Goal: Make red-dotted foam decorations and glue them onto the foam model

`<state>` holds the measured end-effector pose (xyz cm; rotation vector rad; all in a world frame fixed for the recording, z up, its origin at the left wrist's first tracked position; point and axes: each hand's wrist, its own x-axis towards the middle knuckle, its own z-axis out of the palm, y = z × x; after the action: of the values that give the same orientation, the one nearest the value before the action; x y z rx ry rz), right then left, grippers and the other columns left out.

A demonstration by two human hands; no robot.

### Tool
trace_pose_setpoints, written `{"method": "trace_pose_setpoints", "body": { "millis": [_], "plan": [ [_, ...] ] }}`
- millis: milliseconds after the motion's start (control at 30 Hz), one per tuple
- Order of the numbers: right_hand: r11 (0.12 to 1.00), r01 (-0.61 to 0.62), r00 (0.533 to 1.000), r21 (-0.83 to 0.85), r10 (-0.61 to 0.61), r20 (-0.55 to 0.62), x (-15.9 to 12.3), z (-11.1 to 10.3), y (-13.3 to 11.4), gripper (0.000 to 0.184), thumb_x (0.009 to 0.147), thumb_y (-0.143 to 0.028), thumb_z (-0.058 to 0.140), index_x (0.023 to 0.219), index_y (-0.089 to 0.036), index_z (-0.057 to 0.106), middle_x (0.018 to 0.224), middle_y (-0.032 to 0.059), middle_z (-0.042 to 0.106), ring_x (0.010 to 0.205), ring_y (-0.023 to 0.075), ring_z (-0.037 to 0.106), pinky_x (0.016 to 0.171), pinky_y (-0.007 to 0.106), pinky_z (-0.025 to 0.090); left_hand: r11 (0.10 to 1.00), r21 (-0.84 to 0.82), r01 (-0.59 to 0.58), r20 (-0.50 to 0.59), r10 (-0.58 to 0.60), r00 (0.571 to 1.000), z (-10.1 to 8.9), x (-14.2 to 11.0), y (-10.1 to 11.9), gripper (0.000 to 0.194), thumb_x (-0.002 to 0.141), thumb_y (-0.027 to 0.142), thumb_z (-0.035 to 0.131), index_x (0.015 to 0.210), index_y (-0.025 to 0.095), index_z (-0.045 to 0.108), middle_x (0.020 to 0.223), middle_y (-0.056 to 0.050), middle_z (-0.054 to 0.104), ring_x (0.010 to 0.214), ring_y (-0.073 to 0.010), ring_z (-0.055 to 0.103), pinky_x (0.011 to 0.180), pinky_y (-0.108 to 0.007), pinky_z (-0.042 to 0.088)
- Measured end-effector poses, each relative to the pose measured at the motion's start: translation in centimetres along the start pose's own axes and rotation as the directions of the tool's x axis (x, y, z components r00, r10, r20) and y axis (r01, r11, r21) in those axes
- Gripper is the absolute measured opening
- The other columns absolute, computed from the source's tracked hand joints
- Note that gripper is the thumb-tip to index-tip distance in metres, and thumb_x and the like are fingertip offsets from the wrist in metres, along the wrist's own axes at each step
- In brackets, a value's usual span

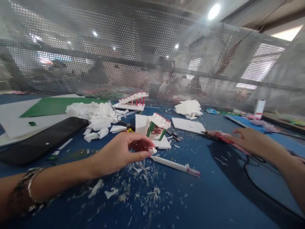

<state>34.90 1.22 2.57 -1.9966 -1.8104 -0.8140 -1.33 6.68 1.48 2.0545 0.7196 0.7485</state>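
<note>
Between the thumb and fingers of my left hand point(130, 149) is a small white piece point(152, 150) with some red on it. Just beyond the fingertips stands a small white model point(160, 121) with green posts, a white base and red on its ragged top. A white marker-like stick point(171, 163) with a pink tip lies below the held piece. On the right, my right hand point(250, 140) has its fingers on a pink corded tool point(220, 136). That tool's dark pointed tip reaches the edge of a white foam slab point(188, 125).
Crumpled white paper point(95, 113), a dark phone-like slab point(45, 138) and green sheet point(54, 105) lie left. Behind is another model point(135, 99) with pink posts. A black cord point(259, 187) loops at right. White shavings point(143, 184) litter the blue table; a perforated metal screen point(143, 47) rises behind.
</note>
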Motion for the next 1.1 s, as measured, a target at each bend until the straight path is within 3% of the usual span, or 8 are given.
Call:
{"method": "trace_pose_setpoints", "body": {
  "millis": [67,167,200,267,333,433,733,1100],
  "plan": [
    [0.995,0.1,0.995,0.031,-0.101,0.027,0.9,-2.1,-2.6,0.029,0.08,-0.038,0.04,0.075,-0.015,0.058,0.077,0.0137,0.062,0.066,0.0219,0.057,0.061,0.035,0.04,0.999,0.022,-0.042,0.064,0.04,0.997,-0.2,0.0,0.2,0.017,0.071,0.03,0.058,0.081,0.018,0.064,0.071,-0.002,0.063,0.064,-0.012,0.056,0.059,-0.019,0.043],
    [0.89,0.291,0.931,0.35,-0.347,0.11,1.5,-5.4,-8.1,0.02,0.084,-0.027,0.038,0.088,-0.018,0.056,0.086,0.0077,0.062,0.075,0.0162,0.057,0.067,0.029,0.04,0.994,0.048,-0.094,0.179,0.084,0.98,-0.6,0.1,0.6,0.016,0.071,0.029,0.058,0.08,0.019,0.066,0.071,-0.002,0.063,0.064,-0.0122,0.055,0.058,-0.02,0.042],
    [0.82,0.357,0.886,0.447,-0.449,0.115,1.5,-6.2,-10.0,0.02,0.084,-0.023,0.038,0.09,-0.02,0.056,0.088,0.0052,0.061,0.081,0.0143,0.056,0.07,0.027,0.04,0.993,0.052,-0.104,0.204,0.091,0.975,-0.7,0.1,0.6,0.016,0.071,0.029,0.058,0.081,0.02,0.066,0.071,-0.002,0.062,0.064,-0.0122,0.055,0.058,-0.02,0.041],
    [0.61,0.525,0.707,0.594,-0.7,0.095,1.4,-7.4,-13.2,0.026,0.084,-0.014,0.036,0.097,-0.024,0.055,0.087,0.0005,0.059,0.078,0.0098,0.054,0.066,0.021,0.039,0.992,0.051,-0.115,0.232,0.1,0.968,-0.8,0.2,0.8,0.015,0.071,0.028,0.058,0.082,0.021,0.066,0.071,-0.002,0.061,0.063,-0.0117,0.054,0.057,-0.019,0.04],
    [0.532,0.569,0.582,0.627,-0.799,0.15,1.4,-7.8,-15.5,0.031,0.084,-0.012,0.036,0.102,-0.028,0.054,0.087,0.0,0.054,0.07,0.0082,0.05,0.06,0.019,0.038,0.993,0.03,-0.112,0.259,0.1,0.961,-0.8,0.1,0.8,0.013,0.071,0.028,0.058,0.079,0.021,0.066,0.068,0.0,0.059,0.062,-0.011,0.052,0.056,-0.018,0.039],
    [0.459,0.593,0.487,0.662,-0.859,0.159,1.8,-7.7,-17.0,0.028,0.084,-0.016,0.038,0.104,-0.027,0.055,0.084,0.0012,0.048,0.067,0.0082,0.045,0.058,0.019,0.036,0.996,-0.03,-0.081,0.311,0.086,0.947,-0.6,0.0,0.9,0.01,0.07,0.027,0.058,0.074,0.02,0.064,0.065,0.001,0.057,0.062,-0.0115,0.05,0.057,-0.019,0.039],
    [0.409,0.555,0.406,0.725,-0.893,0.194,2.8,-7.9,-17.1,0.024,0.083,-0.025,0.044,0.103,-0.021,0.057,0.087,0.0022,0.044,0.075,0.0089,0.043,0.066,0.02,0.035,0.974,-0.214,0.08,0.346,-0.002,0.938,-0.2,-0.2,1.0,0.011,0.066,0.022,0.06,0.075,0.018,0.065,0.07,-0.001,0.06,0.066,-0.0134,0.053,0.062,-0.022,0.042],
    [0.387,0.468,0.412,0.795,-0.891,0.191,2.7,-7.7,-17.2,0.023,0.082,-0.024,0.047,0.102,-0.02,0.058,0.087,0.0026,0.048,0.076,0.0092,0.045,0.067,0.02,0.037,0.962,-0.263,0.07,0.367,0.032,0.93,0.1,-0.4,1.4,0.008,0.066,0.016,0.059,0.071,0.019,0.065,0.069,0.0,0.059,0.067,-0.0118,0.053,0.063,-0.02,0.042]
  ]
}}
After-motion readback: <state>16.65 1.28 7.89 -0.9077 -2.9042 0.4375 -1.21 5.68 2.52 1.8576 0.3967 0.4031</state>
